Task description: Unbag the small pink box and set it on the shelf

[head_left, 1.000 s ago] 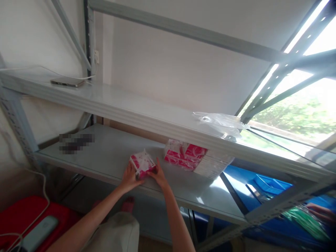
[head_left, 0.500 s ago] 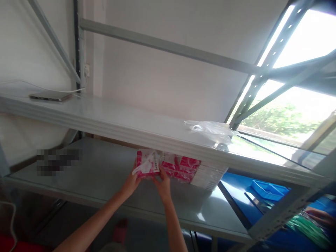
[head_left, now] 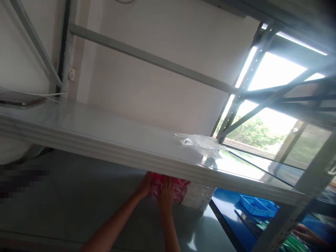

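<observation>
Pink packets in clear wrap [head_left: 180, 190] stand in a row on the lower shelf [head_left: 86, 196], their tops hidden by the upper shelf's edge. My left hand [head_left: 145, 185] is against the left end of this row, its fingertips largely out of sight. Across the front of the packets lies my right hand [head_left: 166, 196], fingers stretched out flat and pointing up. White boxes [head_left: 198, 196] stand directly to the right of the pink packets.
A crumpled clear plastic bag [head_left: 201, 143] and a flat dark device [head_left: 23, 99] with a white cable lie on the upper shelf [head_left: 105, 129]. Metal uprights frame the rack. At lower right, another person's hand [head_left: 304, 231] is near green items [head_left: 295, 243] and a blue tray [head_left: 258, 205].
Both hands have moved the pink packet inward to the row, under the upper shelf. My right hand has gone from gripping its side to lying flat on the front. The view has shifted.
</observation>
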Demonstrator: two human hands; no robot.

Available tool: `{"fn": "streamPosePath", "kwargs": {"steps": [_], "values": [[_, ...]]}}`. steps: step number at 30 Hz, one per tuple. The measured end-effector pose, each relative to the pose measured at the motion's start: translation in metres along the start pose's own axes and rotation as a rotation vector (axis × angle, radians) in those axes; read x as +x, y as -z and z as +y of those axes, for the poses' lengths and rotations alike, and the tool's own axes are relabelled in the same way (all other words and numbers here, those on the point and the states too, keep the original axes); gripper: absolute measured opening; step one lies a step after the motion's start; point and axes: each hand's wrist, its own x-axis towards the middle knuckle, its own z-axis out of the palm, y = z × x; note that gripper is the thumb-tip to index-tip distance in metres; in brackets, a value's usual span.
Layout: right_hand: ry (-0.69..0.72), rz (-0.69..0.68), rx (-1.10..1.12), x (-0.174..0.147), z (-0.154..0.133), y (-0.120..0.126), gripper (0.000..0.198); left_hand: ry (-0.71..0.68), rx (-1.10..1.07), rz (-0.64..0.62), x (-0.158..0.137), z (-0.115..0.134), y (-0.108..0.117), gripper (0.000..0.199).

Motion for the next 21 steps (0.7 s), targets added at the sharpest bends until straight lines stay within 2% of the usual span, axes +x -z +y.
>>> {"fn": "streamPosePath", "kwargs": {"steps": [3, 5, 7, 9, 11, 12, 13, 15, 17, 21], "values": [[0.032, 0.07, -0.048, -0.02, -0.007, -0.001, 0.049, -0.062, 0.061, 0.046, -0.004, -0.012, -0.008, 0.05], [0.023, 0.081, -0.057, -0.032, -0.009, 0.005, 0.049, -0.036, 0.122, 0.066, -0.009, -0.013, -0.007, 0.055], [-0.018, 0.059, -0.058, -0.044, -0.01, 0.012, 0.046, 0.031, 0.202, 0.153, -0.02, -0.015, 0.001, 0.055], [-0.081, -0.035, -0.06, -0.057, -0.011, 0.017, 0.038, 0.106, 0.291, 0.307, -0.04, -0.02, 0.015, 0.049], [-0.111, -0.237, -0.063, -0.068, -0.015, 0.021, 0.036, 0.17, 0.376, 0.424, -0.065, -0.027, 0.033, 0.04], [-0.097, -0.358, -0.073, -0.072, -0.019, 0.022, 0.037, 0.235, 0.421, 0.399, -0.079, -0.029, 0.042, 0.035], [-0.065, -0.472, -0.092, -0.075, -0.024, 0.023, 0.036, 0.307, 0.455, 0.326, -0.092, -0.03, 0.05, 0.032], [0.007, -0.623, -0.156, -0.08, -0.035, 0.024, 0.034, 0.355, 0.517, 0.134, -0.115, -0.027, 0.063, 0.026], [0.022, -0.667, -0.225, -0.083, -0.045, 0.027, 0.033, 0.298, 0.567, -0.002, -0.132, -0.017, 0.069, 0.021], [-0.012, -0.655, -0.247, -0.094, -0.054, 0.034, 0.034, 0.224, 0.637, -0.073, -0.148, 0.003, 0.067, 0.014]]}}
